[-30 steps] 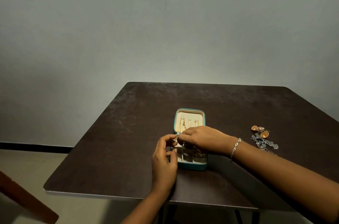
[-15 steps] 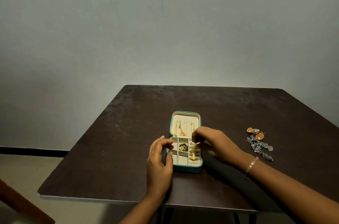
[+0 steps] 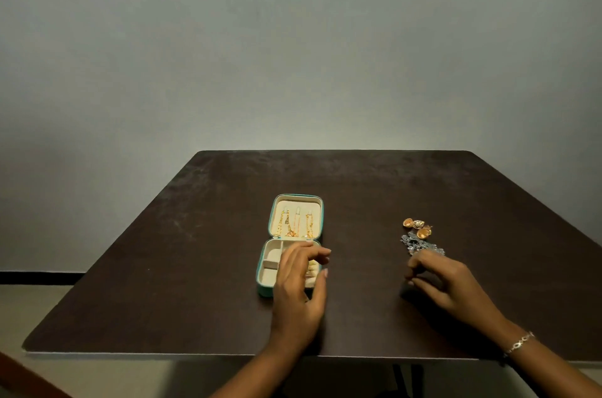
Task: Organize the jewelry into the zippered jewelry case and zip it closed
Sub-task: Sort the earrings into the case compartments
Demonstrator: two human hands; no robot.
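The jewelry case [image 3: 260,267] sits open and unzipped mid-table with gold chains [image 3: 293,225] in its lid, gold earrings [image 3: 418,226] and a silver piece [image 3: 418,244] lying loose to its right, the left hand [image 3: 298,287] hovering slack and empty over the tray, and the right hand [image 3: 439,283] curled at the silver piece, grip unclear.

Dim, even light — wall vignetted toward corners, soft shadows, wide-angle bowing, slight softness.
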